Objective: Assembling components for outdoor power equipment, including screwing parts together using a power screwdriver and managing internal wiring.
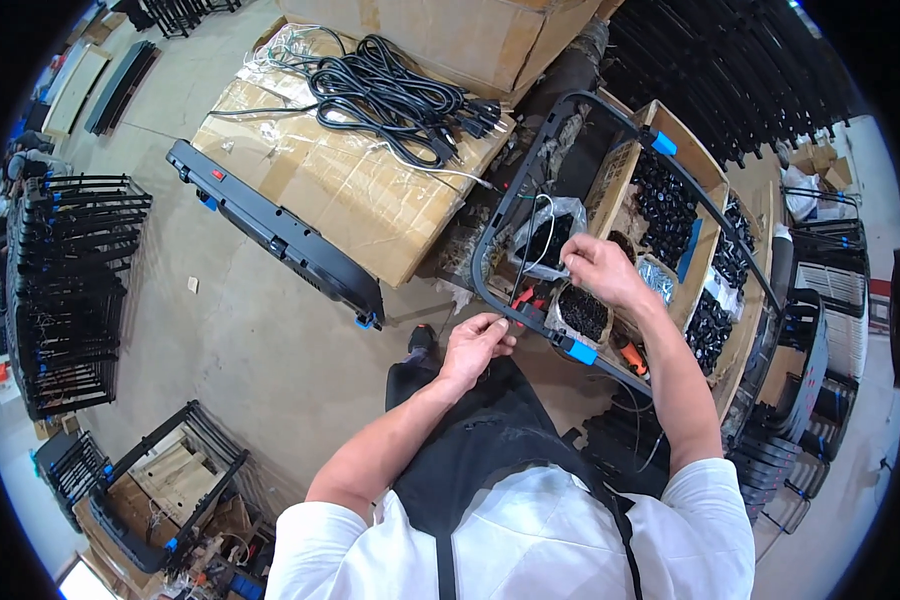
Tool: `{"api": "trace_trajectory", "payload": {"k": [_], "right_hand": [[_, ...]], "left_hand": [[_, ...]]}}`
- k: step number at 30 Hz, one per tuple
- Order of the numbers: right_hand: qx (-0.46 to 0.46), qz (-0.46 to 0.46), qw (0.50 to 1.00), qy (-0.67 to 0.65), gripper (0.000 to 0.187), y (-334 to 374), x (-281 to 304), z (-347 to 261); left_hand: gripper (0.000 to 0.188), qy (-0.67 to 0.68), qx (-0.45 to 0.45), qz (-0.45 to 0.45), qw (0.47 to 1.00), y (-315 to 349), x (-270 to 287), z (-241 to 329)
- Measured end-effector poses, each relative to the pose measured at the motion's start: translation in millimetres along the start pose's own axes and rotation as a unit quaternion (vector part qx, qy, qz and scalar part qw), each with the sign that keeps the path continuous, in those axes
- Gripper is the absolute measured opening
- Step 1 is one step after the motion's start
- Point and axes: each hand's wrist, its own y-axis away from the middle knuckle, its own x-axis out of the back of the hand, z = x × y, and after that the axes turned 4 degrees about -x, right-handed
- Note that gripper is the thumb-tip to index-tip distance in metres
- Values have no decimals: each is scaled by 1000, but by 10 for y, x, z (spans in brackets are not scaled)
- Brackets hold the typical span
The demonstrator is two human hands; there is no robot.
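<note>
A black tubular frame with blue clips stretches across the work spot in front of me. At its near left corner, my left hand has thumb and fingers closed on the tube. Beside those fingertips sits a small red part with a black cable running up from it. My right hand is raised over the frame's inside, fingertips pinched; whatever they hold is too small to make out. A white wire loops just left of that hand, above a clear plastic bag of dark parts.
Wooden bins of black plastic parts lie right, with a bag of small black pieces and an orange-handled tool. Coiled black power cords rest on a cardboard box. A long black panel leans against it. Frames are stacked left.
</note>
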Motion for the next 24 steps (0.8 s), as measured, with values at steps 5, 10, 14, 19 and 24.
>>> {"api": "trace_trajectory", "payload": {"k": [5,10,14,19,24], "right_hand": [[216,-19,969,116,16,507,-630,-354],[221,13,962,157,19,597,-1351,-310],[162,81,983,38,21,697,-1517,-285],[70,69,994,47,23,845,-1569,-294],[127,116,982,-76,22,933,-1675,-170]], "left_hand": [[21,30,0,-4,1000,-50,-10,-76],[18,108,-73,-30,991,-79,87,-203],[11,67,-86,-33,994,-91,179,-274],[19,74,-36,-38,996,-159,156,-260],[23,82,-19,-54,995,-118,167,-127]]}}
